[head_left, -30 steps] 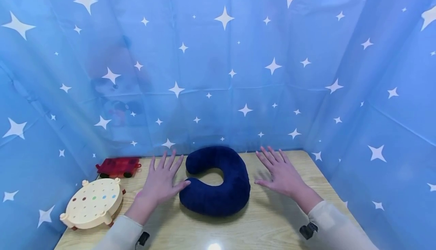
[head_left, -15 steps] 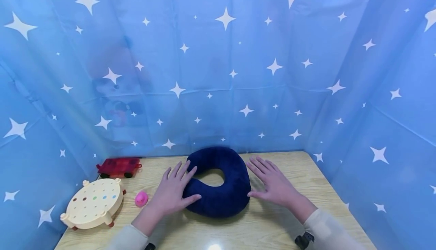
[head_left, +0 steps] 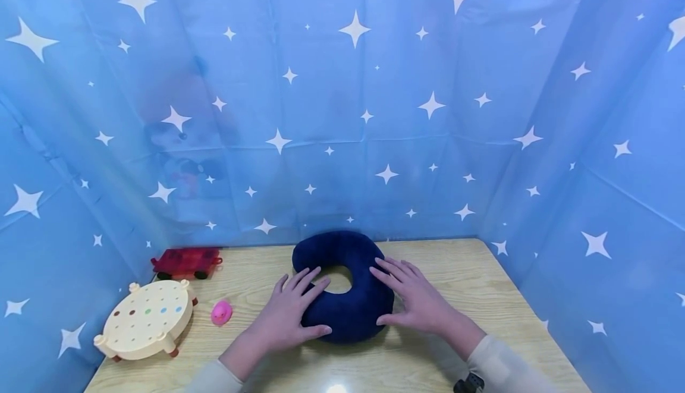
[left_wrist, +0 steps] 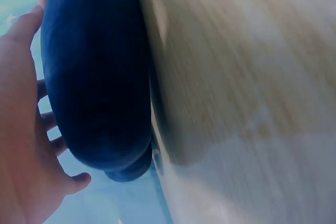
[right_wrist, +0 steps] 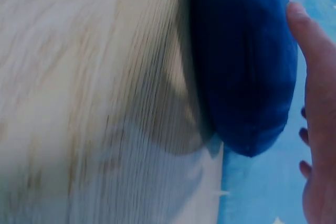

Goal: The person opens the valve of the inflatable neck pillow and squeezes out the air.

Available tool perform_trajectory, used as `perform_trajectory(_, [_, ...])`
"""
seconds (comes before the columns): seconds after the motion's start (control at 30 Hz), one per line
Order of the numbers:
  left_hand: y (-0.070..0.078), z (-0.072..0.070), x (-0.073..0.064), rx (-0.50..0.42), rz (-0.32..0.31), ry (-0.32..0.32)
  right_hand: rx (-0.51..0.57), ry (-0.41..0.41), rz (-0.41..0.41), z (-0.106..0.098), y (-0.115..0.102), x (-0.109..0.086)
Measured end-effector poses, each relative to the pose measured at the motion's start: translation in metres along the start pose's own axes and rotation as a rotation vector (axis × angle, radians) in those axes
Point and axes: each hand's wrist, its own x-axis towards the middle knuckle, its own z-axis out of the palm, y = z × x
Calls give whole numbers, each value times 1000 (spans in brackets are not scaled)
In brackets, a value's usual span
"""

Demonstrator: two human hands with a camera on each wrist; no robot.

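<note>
Our fingers are spread, clamped on nothing, left hand (head_left: 286,316) and right hand (head_left: 420,302) over opposite sides of the pillow (head_left: 350,316); whether they press it, we cannot tell. It lies on the table (head_left: 460,268); handling seems barely begun: hands placed, no grip yet.

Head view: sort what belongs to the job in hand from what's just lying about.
In the job, it seems:
navy U-shaped pillow
left hand, over the pillow's left side
right hand, over its right side

Just lying about, all left of the pillow:
small pink toy
red wheeled toy
cream dotted board with short legs
</note>
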Motion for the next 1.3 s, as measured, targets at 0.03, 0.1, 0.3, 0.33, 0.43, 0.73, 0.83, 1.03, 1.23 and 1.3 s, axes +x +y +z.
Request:
perform_trajectory(0.03, [1, 2, 0, -9, 4, 0, 13, 2, -16, 1, -1, 1])
perform_trajectory(0.1, [3, 4, 1, -16, 12, -3, 36, 1, -46, 3, -4, 3])
perform_trajectory(0.3, [9, 10, 2, -31, 12, -13, 75, -21, -106, 9, -8, 8])
perform_trajectory(0.33, [10, 10, 2, -35, 8, -22, 74, -28, -111, 11, -9, 9])
perform_trajectory(0.43, [11, 12, 3, -36, -8, -57, 85, -64, -110, 15, -9, 10])
perform_trajectory(0.73, [10, 18, 3, -31, -16, -52, 143, -40, -93, 30, -8, 9])
perform_trajectory(0.83, [9, 20, 2, -34, -20, -43, 146, -8, -99, 35, -8, 6])
perform_trajectory(1.03, [8, 22, 4, -53, -12, -30, 129, 36, -113, 38, -8, 4])
perform_trajectory(1.23, [-6, 21, 8, -53, 14, -66, 124, 75, -34, 39, -25, 1])
perform_trajectory(1.3, [-13, 19, 10, -66, 27, -73, 128, 73, 17, 39, -34, -1])
